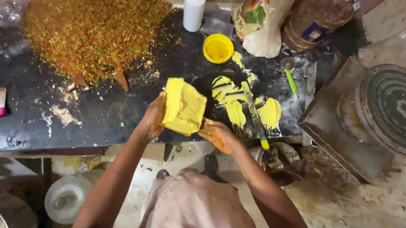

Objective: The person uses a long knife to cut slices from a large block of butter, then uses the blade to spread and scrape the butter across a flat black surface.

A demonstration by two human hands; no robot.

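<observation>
Both hands are gripping a yellow block (183, 106), the left hand (152, 119) clamping its left face and the right hand (217, 133) cupping its lower right corner, so holding it level above the paste-smeared slab (235, 99) beyond them is probably safest.

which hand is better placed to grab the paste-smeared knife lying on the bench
Probably the right. The right hand sits at the yellow block's lower right corner, close to the knife lying just beyond it. The left hand grips the block's far left edge, with the block between it and the knife.
</observation>
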